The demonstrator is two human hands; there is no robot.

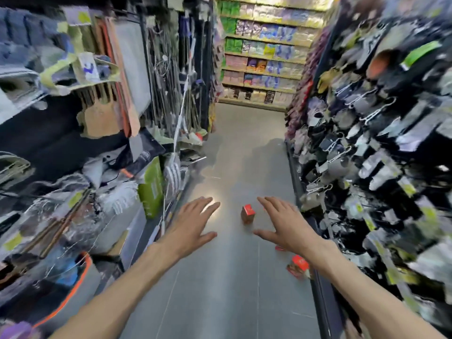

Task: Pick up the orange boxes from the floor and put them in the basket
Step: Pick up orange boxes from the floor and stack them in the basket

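Observation:
One small orange box (248, 213) stands on the grey aisle floor between my two hands. A second orange box (298, 265) lies tilted on the floor by the right shelf base, under my right forearm, and a sliver of a third orange box (279, 248) shows beneath my right wrist. My left hand (193, 223) is stretched forward, palm down, fingers spread, holding nothing. My right hand (283, 225) hovers just right of the standing box, open and empty. No basket is clearly visible; the frame is blurred.
Shelves crowd both sides of the narrow aisle: textiles, mops and a green bag (151, 189) on the left, hanging socks (367, 148) on the right. An orange-trimmed grey object (73, 292) sits at lower left. More shelving (261, 52) closes the far end.

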